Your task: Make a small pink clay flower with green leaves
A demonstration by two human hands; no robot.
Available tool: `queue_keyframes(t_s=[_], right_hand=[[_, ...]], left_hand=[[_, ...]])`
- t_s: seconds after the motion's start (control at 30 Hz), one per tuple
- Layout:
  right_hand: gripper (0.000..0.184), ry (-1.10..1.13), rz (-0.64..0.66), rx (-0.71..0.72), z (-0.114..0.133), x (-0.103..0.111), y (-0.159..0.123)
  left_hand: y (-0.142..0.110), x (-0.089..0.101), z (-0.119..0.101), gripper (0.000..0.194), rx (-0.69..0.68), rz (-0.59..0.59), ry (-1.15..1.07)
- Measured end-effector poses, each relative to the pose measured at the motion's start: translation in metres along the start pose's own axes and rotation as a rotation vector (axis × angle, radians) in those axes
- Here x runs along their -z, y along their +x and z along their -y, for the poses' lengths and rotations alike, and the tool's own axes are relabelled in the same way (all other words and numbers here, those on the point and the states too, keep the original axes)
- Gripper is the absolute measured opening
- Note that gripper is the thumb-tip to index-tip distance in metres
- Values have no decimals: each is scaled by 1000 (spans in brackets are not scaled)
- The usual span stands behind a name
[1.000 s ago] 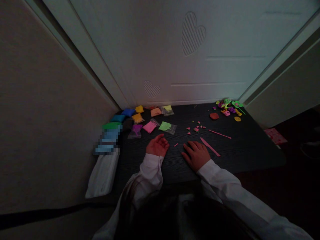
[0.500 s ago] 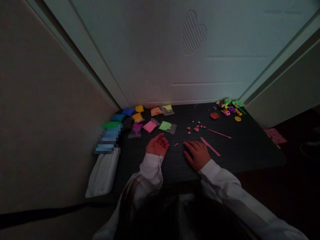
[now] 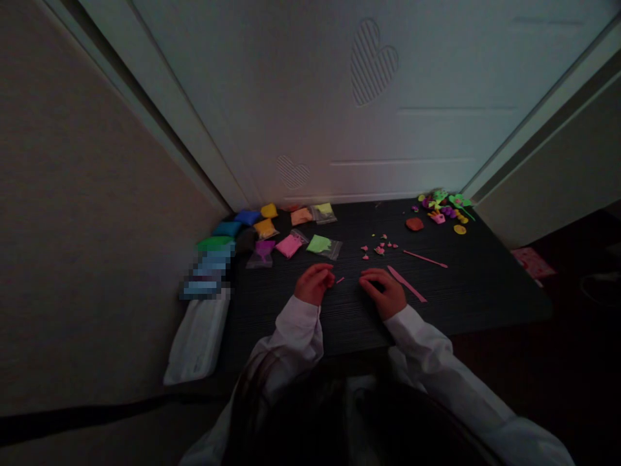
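Note:
On the dark table [image 3: 466,291] my left hand [image 3: 314,283] rests with its fingers curled into a loose fist, fingertips beside a tiny pink clay piece [image 3: 340,279]. Nothing that I can name shows in it. My right hand [image 3: 384,291] lies palm down with fingers bent inward, knuckles up, just left of a flat pink modelling tool [image 3: 406,283]. Whether anything is under its fingers is hidden. Small pink clay bits [image 3: 379,248] are scattered beyond both hands.
Several bags of coloured clay [image 3: 290,246] lie along the table's back left by the white door [image 3: 369,97]. A thin pink stick [image 3: 425,259], a red lump [image 3: 414,224] and small clay figures [image 3: 444,207] sit at back right. A white packet [image 3: 196,340] hangs off the left edge.
My left hand turned from palm up and open to a curled fist. My right hand's fingers drew in from flat to bent, and both hands moved slightly away from me.

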State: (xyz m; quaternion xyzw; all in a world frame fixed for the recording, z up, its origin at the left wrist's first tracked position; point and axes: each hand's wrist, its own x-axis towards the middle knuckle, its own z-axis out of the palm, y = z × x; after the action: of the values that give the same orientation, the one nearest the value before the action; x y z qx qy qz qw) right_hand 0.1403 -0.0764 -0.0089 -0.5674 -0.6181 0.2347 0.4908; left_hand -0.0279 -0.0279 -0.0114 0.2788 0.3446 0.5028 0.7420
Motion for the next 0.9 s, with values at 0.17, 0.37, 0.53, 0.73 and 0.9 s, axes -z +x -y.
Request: queue_keyframes(t_s=[0.17,0.37,0.53,0.73,0.9], right_hand=[[9,105,-64,-31,3,-9,2],[10,94,-59,-37,1,-9,2],[12,-23,-122,40,4,-10,1],[22,-139,-62,115,9,-14,-3],[27,-137,-17,106,8,-16,-2]], left_hand=[[0,1,1,13,-9,0,-6],[-1,1,3,13,-29,11,48],[-6,-4,2,17,-22,68,151],[-10,-8,4,24,64,150,175],[-9,-8,8,31,19,163,222]])
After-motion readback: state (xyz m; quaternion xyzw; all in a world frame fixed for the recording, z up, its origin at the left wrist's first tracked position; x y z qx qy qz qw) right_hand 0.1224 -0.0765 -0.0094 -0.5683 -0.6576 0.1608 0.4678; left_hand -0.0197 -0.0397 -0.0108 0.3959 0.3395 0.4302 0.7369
